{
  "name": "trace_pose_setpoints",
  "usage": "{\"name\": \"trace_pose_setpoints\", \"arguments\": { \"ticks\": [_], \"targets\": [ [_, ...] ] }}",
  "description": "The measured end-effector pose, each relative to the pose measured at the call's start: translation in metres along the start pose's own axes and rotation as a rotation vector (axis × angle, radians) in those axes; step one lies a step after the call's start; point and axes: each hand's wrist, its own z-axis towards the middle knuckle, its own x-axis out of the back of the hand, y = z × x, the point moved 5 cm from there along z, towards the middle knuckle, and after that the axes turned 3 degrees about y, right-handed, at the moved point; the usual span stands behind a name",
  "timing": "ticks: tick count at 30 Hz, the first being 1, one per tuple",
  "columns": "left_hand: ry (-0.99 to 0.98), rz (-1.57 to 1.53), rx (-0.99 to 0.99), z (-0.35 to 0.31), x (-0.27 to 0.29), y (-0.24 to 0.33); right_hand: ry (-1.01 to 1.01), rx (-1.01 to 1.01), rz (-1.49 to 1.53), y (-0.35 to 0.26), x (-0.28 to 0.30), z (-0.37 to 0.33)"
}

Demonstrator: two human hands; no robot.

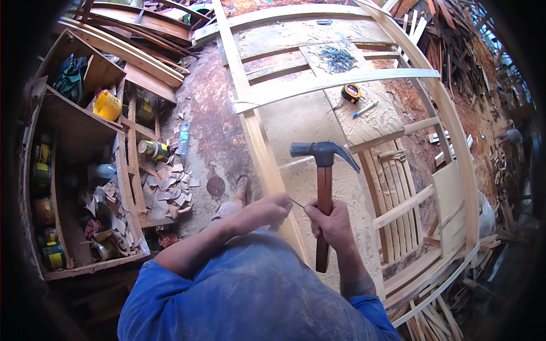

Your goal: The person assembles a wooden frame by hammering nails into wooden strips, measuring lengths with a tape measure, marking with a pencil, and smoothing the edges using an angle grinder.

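Observation:
My right hand (pixel 331 223) is wrapped round the wooden handle of a claw hammer (pixel 324 190). The hammer stands head up, its dark metal claw pointing right. A thin nail (pixel 297 203) spans the gap between the right thumb and the fingers of my left hand (pixel 272 211). Those left fingers are closed, slightly blurred, and pinch the nail's left end. Just beneath the left hand runs a pale wooden rail (pixel 263 153), part of a large wooden frame (pixel 449 108). Whether the left hand touches the rail, I cannot tell.
Across the frame lie a tape measure (pixel 351 93), a blue pen (pixel 364 109) and a pile of nails (pixel 336 59) on a board. Left stands an open wooden cabinet (pixel 79 116) holding cans and a yellow container (pixel 107 105). Wood scraps (pixel 170 187) and a plastic bottle (pixel 183 139) lie nearby.

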Motion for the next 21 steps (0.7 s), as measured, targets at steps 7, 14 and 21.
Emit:
{"name": "trace_pose_setpoints", "arguments": {
  "ticks": [7, 14, 21],
  "targets": [
    [0.370, 0.093, -0.262, 0.003, -0.010, 0.028, -0.050, 0.060, 0.107, -0.004, -0.016, 0.004],
    [0.446, 0.043, -0.298, 0.003, -0.008, 0.022, -0.059, 0.049, 0.120, -0.006, -0.019, 0.012],
    [0.901, -0.178, -0.572, -0.030, 0.090, 0.033, 0.117, 0.458, -0.527, 0.001, -0.011, 0.012]
  ]
}}
